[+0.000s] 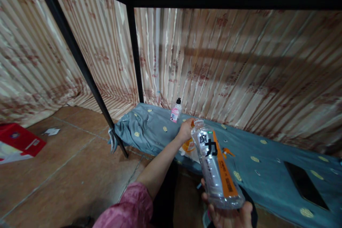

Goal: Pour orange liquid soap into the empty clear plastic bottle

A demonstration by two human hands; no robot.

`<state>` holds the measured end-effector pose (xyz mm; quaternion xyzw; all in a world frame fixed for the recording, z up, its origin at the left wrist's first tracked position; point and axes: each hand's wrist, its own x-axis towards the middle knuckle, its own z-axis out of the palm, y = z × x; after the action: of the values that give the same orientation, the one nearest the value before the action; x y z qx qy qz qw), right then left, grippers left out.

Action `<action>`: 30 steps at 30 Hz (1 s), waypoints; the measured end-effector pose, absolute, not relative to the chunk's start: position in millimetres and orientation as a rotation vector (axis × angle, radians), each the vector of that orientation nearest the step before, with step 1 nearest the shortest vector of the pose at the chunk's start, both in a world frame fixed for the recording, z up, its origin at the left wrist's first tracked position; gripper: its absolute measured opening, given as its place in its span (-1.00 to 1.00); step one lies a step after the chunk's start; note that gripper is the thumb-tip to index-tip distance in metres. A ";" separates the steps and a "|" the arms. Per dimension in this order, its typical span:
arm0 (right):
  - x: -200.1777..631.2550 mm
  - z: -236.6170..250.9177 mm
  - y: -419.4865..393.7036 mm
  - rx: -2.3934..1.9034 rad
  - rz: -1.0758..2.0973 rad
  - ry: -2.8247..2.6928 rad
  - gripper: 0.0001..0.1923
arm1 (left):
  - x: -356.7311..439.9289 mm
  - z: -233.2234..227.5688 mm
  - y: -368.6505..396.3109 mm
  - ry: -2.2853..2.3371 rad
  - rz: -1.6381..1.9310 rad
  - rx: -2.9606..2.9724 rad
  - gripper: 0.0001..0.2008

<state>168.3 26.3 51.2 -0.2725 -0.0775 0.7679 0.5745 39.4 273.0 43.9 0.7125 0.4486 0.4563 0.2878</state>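
Two hands share one clear bottle with an orange label: the right hand cups its base from below at 6 o'clock, fingers curled up around the bottom, while the left hand reaches out to the neck end at 11 o'clock. Whether the left fingers pinch the cap or only rest there I cannot tell — the bottle's shoulder hides them. The bottle's long axis runs from the 5 o'clock base up to the 11 o'clock cap, tilted away from the body.

Just behind it lies an orange-and-white bag on the blue sheet of the bed. At 11 o'clock, well apart, a small pink-labelled bottle stands upright near the striped curtain. A black bed-frame post slants down at 9 o'clock — open floor lies beyond it.
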 end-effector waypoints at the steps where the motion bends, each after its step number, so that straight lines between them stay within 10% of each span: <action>1: 168.3 51.0 26.4 -0.637 1.803 -0.180 -0.38 | 39.4 43.9 273.1 1.204 1.216 1.903 -0.82; 30: 165.0 53.7 25.3 -0.671 1.787 -0.169 -0.41 | 37.0 40.8 273.7 1.206 1.250 1.924 -0.79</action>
<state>165.0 25.3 53.7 -0.2865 -0.0722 0.7631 0.5748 37.0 273.7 40.8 0.7145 0.4477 0.4641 0.2715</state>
